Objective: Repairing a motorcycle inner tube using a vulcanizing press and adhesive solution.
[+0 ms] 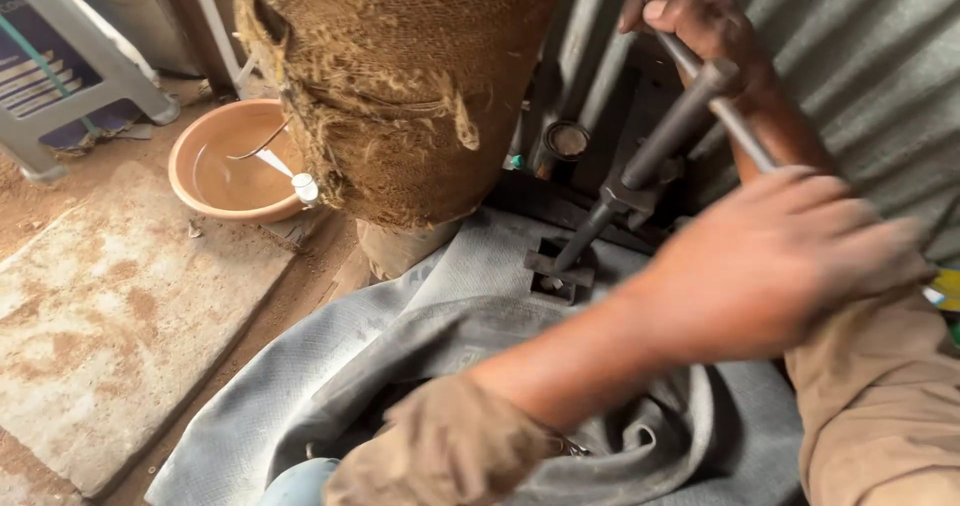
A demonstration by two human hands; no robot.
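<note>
left hand clenched on crossbar end | right hand grips other end | burlap post close left, metal wall just behind

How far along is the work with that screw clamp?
Done: the grey rubber sheet lies under the clamp foot. In hand: the left hand and right hand grip the crossbar of the screw handle, seemingly turning it. Left: tightening may remain; how tight it is cannot be told.

Both hands grip the press handle above grey rubber
</note>
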